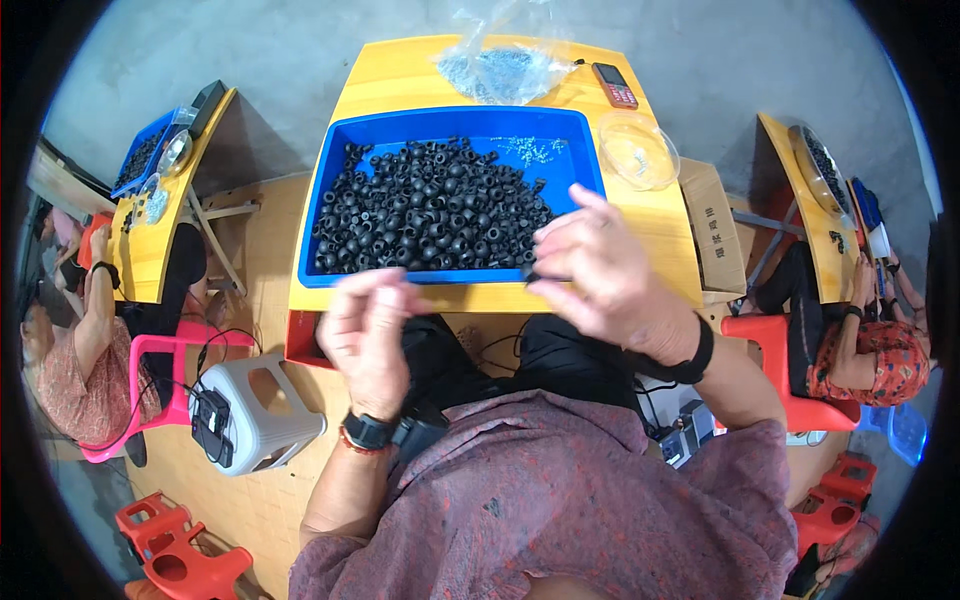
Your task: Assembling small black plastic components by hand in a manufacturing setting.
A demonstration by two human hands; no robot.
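Two hands over yellow table, concrete floor: right hand pinches black part, left hand unclear.

Left hand loosely curled; right hand raised, fingers pinched together.

The person wore a loose mauve patterned top with short sleeves — a black wristwatch and thin red bracelet on the left wrist, a black band on the right.
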